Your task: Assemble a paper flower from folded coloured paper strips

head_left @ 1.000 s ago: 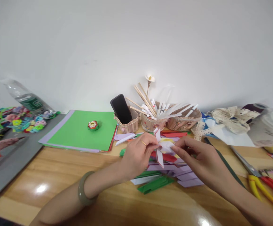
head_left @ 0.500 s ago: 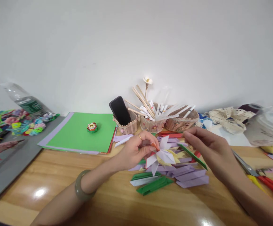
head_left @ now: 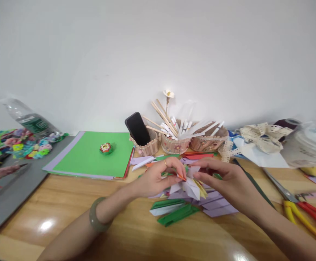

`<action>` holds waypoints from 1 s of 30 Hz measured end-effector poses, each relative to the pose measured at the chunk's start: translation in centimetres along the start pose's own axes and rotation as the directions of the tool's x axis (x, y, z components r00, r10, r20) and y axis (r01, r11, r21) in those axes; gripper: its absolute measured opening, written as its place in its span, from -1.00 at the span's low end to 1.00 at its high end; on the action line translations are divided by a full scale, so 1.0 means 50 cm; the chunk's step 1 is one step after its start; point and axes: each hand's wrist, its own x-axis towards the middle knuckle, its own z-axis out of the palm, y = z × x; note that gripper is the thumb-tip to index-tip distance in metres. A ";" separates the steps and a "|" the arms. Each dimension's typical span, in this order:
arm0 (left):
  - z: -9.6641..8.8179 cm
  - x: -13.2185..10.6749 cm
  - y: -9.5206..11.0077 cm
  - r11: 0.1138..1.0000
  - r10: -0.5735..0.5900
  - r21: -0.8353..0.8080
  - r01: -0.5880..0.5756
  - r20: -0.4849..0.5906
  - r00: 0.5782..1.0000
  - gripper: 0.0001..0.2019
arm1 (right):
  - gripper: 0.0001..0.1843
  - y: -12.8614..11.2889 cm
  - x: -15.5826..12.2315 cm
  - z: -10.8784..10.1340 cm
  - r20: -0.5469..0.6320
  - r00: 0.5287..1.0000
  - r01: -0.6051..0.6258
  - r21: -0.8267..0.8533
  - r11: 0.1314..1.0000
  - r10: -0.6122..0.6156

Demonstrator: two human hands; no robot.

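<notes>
Fingers of the left hand point(head_left: 154, 180) and right hand point(head_left: 227, 181) close from both sides on a white and yellow paper flower point(head_left: 190, 185), each grip pinching petals, apparently to steady it above the folded paper strips point(head_left: 179, 212) on the surface point(head_left: 65, 203). A green-labelled bottle point(head_left: 29, 117) lies at the far left, its writing too blurred to read.

- Wooden table point(head_left: 73, 217), glossy, light wood grain.
- Landmark: green paper sheet point(head_left: 92, 154), lying flat on a lilac sheet, toward the table's rear.
- On the green sheet: small paper flower point(head_left: 106, 148).
- Right of the sheet: three stick-walled baskets point(head_left: 174, 144) in a row; the nearest holds a black phone point(head_left: 137, 128).
- In front and right of the sheet: pile of folded paper strips point(head_left: 190, 206), lilac, green, red.
- Far right of the sheet: lace trim point(head_left: 258, 136), scissors point(head_left: 299, 206).
- Left of the sheet: grey mat point(head_left: 8, 195).
</notes>
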 end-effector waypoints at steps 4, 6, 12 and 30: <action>0.015 -0.004 0.004 0.997 -0.076 -0.003 0.077 -0.175 0.982 -0.93 | -0.88 0.002 -0.009 0.007 -0.173 0.918 0.303 -0.277 0.912 -0.357; 0.026 -0.008 0.009 0.989 -0.120 0.046 0.138 -0.281 0.952 -0.87 | -0.89 0.002 -0.013 0.010 -0.183 0.825 0.404 -0.470 0.785 -0.534; 0.042 -0.011 0.032 0.949 0.074 0.314 0.030 -0.314 0.946 -0.81 | -0.89 -0.005 -0.025 0.009 -0.108 0.743 0.411 -0.705 0.577 -0.661; 0.058 -0.006 0.027 0.903 0.116 0.430 0.010 -0.266 0.957 -0.91 | -0.91 -0.002 -0.031 0.013 -0.085 0.747 0.418 -0.712 0.565 -0.660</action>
